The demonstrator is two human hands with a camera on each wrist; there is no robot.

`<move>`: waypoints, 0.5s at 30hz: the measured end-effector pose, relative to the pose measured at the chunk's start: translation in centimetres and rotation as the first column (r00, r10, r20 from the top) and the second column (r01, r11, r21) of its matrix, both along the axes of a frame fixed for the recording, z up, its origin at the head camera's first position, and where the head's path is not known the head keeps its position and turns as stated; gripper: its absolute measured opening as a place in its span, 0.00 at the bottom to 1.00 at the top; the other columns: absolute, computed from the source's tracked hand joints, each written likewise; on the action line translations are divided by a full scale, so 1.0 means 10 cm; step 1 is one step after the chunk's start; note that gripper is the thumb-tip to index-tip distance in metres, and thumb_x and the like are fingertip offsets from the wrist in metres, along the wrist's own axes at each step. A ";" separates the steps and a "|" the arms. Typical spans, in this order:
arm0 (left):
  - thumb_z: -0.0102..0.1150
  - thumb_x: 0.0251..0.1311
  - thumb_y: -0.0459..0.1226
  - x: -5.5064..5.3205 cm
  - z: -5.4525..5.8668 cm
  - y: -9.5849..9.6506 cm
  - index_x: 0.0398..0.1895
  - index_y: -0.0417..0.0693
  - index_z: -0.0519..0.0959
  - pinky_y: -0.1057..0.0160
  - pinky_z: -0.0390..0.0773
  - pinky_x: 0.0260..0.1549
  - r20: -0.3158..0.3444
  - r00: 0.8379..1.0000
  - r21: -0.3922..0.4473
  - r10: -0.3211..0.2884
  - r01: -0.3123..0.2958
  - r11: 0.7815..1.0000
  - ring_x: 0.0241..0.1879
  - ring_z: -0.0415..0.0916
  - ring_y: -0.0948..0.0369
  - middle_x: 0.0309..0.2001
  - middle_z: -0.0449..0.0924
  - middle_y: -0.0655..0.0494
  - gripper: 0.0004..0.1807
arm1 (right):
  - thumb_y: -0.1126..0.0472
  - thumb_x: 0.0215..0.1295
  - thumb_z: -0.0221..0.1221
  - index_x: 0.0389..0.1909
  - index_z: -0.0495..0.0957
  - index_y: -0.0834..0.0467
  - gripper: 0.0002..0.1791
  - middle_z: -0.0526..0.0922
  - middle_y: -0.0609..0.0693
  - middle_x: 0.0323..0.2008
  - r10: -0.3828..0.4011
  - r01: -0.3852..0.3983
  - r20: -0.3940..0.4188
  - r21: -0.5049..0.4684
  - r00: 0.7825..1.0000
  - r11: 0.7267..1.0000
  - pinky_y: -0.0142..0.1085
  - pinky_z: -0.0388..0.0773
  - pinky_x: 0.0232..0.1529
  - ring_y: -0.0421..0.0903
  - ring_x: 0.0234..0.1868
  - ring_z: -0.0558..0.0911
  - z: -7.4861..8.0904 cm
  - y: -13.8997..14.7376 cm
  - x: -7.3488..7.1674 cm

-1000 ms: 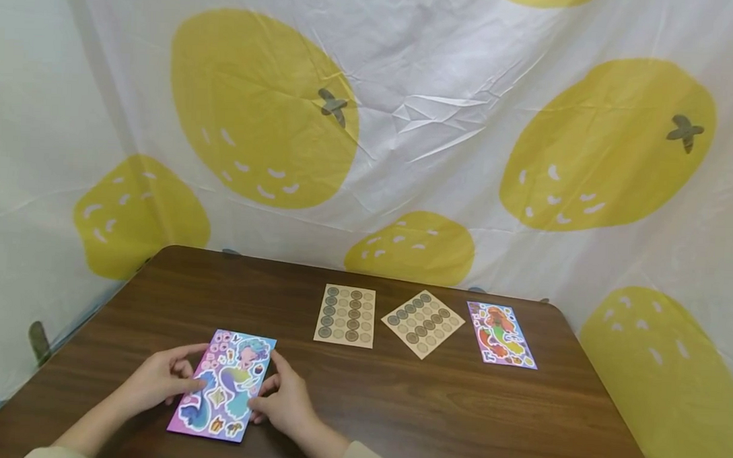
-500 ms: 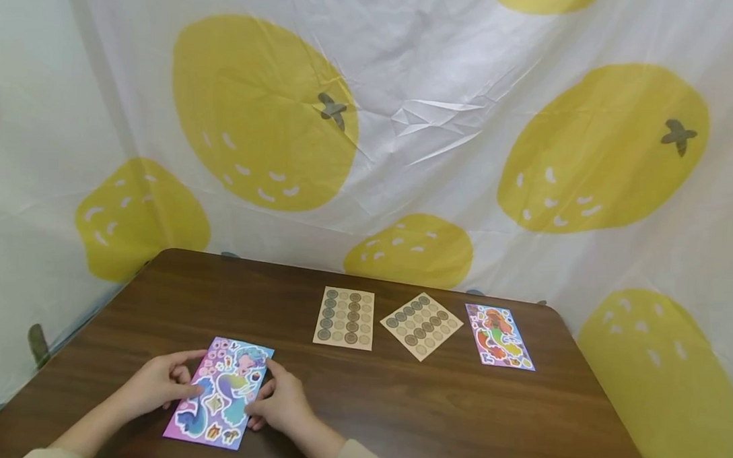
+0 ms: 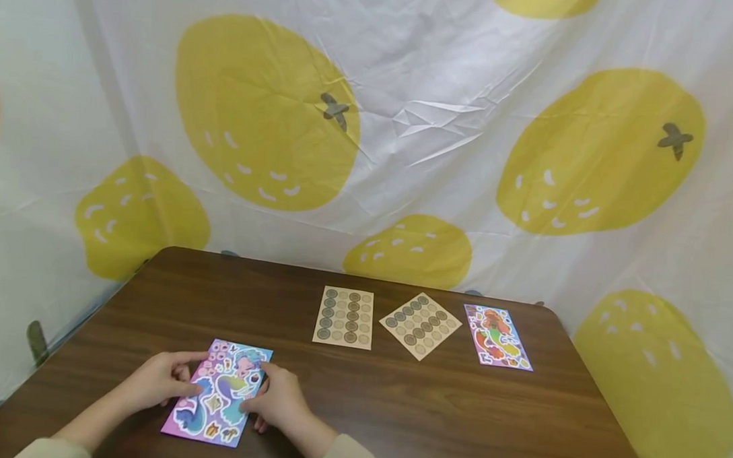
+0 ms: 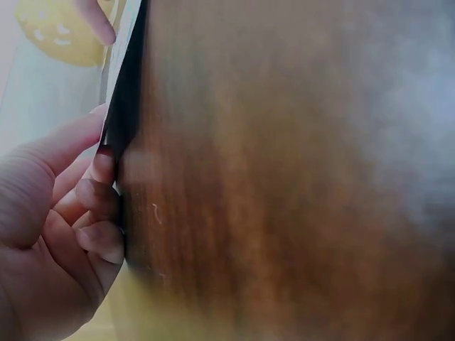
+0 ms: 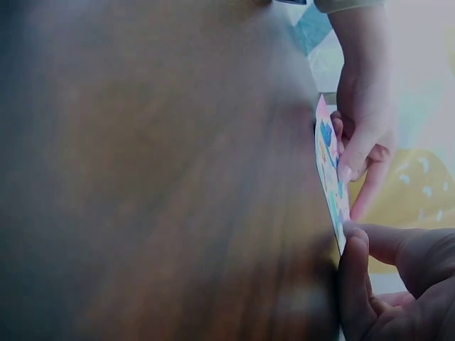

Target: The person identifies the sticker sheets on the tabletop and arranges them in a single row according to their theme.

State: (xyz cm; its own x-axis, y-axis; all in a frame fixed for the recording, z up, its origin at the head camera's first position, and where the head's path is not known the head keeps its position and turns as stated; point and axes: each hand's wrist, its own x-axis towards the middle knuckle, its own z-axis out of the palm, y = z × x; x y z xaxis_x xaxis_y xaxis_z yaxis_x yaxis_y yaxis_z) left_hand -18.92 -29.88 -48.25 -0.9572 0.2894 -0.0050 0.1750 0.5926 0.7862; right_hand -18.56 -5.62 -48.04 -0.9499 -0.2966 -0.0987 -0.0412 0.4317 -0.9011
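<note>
A pink, purple and blue sticker sheet (image 3: 217, 404) with a mermaid on it is held between my two hands near the front left of the table. My left hand (image 3: 155, 385) pinches its left edge, thumb on the printed face and other fingers partly hidden beneath. At the opposite edge, my right hand (image 3: 283, 400) grips the sheet with its thumb on top. In the left wrist view, the sheet (image 4: 122, 67) appears nearly edge-on, just above the wood, with curled fingers (image 4: 99, 202) under it. The right wrist view shows both hands at the sheet (image 5: 327, 156).
On the brown table (image 3: 445, 400), two tan sheets of round stickers (image 3: 343, 318) (image 3: 420, 326) lie toward the back. Right of them is another mermaid sticker sheet (image 3: 499, 337), with orange and green colours. A white cloth (image 3: 429, 170) with yellow fruit prints hangs behind the table.
The held sticker sheet has shifted slightly toward me and to the left, both hands keeping their hold. The sheets at the back lie as before; the head view has tilted a little.
</note>
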 end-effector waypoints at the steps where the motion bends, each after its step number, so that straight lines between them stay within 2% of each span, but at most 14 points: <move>1: 0.73 0.48 0.41 -0.01 0.00 0.00 0.59 0.28 0.71 0.67 0.67 0.08 -0.002 1.000 -0.013 -0.004 0.004 1.000 0.10 0.63 0.66 0.18 0.71 0.58 0.37 | 0.70 0.42 0.74 0.63 0.69 0.64 0.42 0.75 0.50 0.14 -0.003 0.003 -0.016 0.049 1.000 0.999 0.35 0.72 0.06 0.41 0.04 0.71 0.00 0.00 0.00; 3: 0.73 0.48 0.42 -0.02 0.00 0.00 0.59 0.29 0.72 0.68 0.66 0.07 -0.006 1.000 -0.043 -0.011 0.010 0.999 0.10 0.61 0.67 0.17 0.70 0.59 0.37 | 0.65 0.41 0.76 0.63 0.71 0.61 0.43 0.79 0.54 0.16 -0.005 0.014 -0.062 0.158 0.998 0.987 0.33 0.70 0.05 0.40 0.03 0.70 0.01 0.00 -0.01; 5: 0.73 0.48 0.44 -0.03 0.00 -0.01 0.59 0.33 0.73 0.69 0.64 0.06 0.012 1.000 -0.077 -0.005 0.006 0.997 0.09 0.60 0.67 0.15 0.68 0.60 0.38 | 0.59 0.40 0.77 0.62 0.73 0.57 0.43 0.83 0.58 0.24 -0.003 0.030 -0.105 0.264 0.994 0.964 0.31 0.69 0.05 0.39 0.03 0.69 0.00 0.00 -0.02; 7: 0.73 0.47 0.46 -0.04 0.01 -0.02 0.61 0.36 0.73 0.71 0.62 0.06 0.041 0.999 -0.101 0.003 0.001 0.995 0.08 0.58 0.67 0.13 0.66 0.60 0.39 | 0.55 0.39 0.78 0.62 0.74 0.54 0.44 0.84 0.61 0.33 0.004 0.038 -0.129 0.325 0.992 0.945 0.30 0.68 0.05 0.38 0.03 0.69 0.00 0.00 -0.02; 9: 0.73 0.47 0.48 -0.05 0.02 -0.03 0.62 0.38 0.73 0.71 0.61 0.06 0.066 0.998 -0.113 0.006 0.002 0.994 0.07 0.57 0.67 0.11 0.65 0.60 0.40 | 0.53 0.38 0.78 0.62 0.74 0.53 0.44 0.83 0.61 0.39 0.013 0.037 -0.139 0.347 0.990 0.937 0.30 0.68 0.06 0.38 0.04 0.70 0.00 0.01 -0.03; 15: 0.73 0.46 0.48 -0.06 0.02 -0.05 0.62 0.40 0.73 0.71 0.62 0.05 0.072 0.997 -0.100 -0.007 0.014 0.995 0.06 0.57 0.68 0.10 0.65 0.60 0.40 | 0.53 0.38 0.78 0.62 0.73 0.53 0.45 0.84 0.60 0.34 0.029 0.020 -0.136 0.342 0.990 0.940 0.30 0.68 0.05 0.38 0.04 0.70 0.00 0.04 -0.02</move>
State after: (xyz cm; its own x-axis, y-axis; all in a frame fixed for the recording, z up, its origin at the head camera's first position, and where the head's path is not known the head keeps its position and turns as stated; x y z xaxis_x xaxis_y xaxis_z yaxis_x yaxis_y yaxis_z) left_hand -19.54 -30.34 -48.04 -0.9502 0.2943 -0.1026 0.1276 0.6675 0.7336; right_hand -18.79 -5.23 -47.99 -0.9601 -0.2723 -0.0643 -0.1561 0.7119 -0.6847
